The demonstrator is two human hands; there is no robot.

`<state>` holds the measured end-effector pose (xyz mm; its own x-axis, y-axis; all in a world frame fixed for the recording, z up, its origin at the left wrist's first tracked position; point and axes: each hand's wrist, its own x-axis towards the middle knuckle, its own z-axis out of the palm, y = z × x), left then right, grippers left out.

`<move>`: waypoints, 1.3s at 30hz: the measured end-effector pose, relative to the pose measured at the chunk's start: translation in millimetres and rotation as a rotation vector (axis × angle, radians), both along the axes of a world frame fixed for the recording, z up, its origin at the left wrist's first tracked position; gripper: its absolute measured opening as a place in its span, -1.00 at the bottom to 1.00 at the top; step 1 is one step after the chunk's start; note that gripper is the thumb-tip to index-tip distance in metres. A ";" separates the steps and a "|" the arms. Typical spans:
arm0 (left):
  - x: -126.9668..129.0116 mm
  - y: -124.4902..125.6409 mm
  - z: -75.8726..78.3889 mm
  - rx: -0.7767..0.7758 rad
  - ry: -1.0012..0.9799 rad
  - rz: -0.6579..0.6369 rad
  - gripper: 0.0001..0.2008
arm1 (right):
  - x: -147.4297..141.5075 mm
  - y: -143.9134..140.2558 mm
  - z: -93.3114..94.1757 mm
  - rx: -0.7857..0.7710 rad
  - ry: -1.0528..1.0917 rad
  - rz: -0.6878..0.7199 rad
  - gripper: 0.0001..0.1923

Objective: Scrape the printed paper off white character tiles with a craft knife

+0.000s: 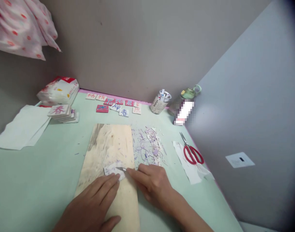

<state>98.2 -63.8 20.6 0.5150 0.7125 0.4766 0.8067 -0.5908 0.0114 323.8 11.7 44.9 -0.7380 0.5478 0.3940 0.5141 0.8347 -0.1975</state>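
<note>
On the wooden board, near its front half, sits a small white tile, and both hands are right on it. Left hand lies flat along the board, fingers stretched out and loose, fingertips pressing the tile's near edge to pin it down, gripping nothing. Right hand comes in from the board's right edge, fingers curled tight around a thin blade whose tip touches the tile's right side.

Just right of the board, a heap of purple and white shavings is spread over the desk. Farther right of the board, red scissors rest on a white tissue. Beyond the board's far end, a row of finished tiles with painted characters lines the back of the desk, with a jar and a green-capped bottle off to the back right. Left of the board's far end, a stack of tiles stands beside a pack of tissues, and a loose sheet of paper lies near the desk's left edge.
</note>
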 end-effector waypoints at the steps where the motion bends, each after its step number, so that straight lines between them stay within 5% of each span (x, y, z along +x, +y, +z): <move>1: -0.4 0.7 0.6 0.005 -0.001 -0.006 -0.51 | 1.8 -1.2 -0.5 -0.015 0.000 -0.002 -0.72; 14: 1.6 5.9 7.1 0.043 0.037 -0.022 -0.49 | -1.8 1.7 2.2 -0.059 -0.025 -0.021 -0.73; 22: 3.4 0.9 9.0 0.029 0.077 0.004 -0.46 | -14.1 -2.8 -3.2 0.101 0.005 -0.072 -0.75; 27: 2.8 -0.5 8.3 0.038 0.075 0.011 -0.47 | -6.1 -4.6 0.4 -0.031 -0.021 -0.049 -0.74; 34: 2.6 -1.3 4.6 0.017 0.065 0.020 -0.46 | -12.8 -3.3 -2.7 0.094 -0.017 -0.088 -0.74; 39: 2.0 -0.8 6.3 0.015 0.017 0.020 -0.50 | -6.7 -2.5 2.1 -0.021 -0.030 -0.067 -0.74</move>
<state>100.2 -64.6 26.9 0.5088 0.7158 0.4783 0.8186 -0.5743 -0.0115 317.1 9.3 46.9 -0.7107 0.6042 0.3604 0.5746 0.7941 -0.1983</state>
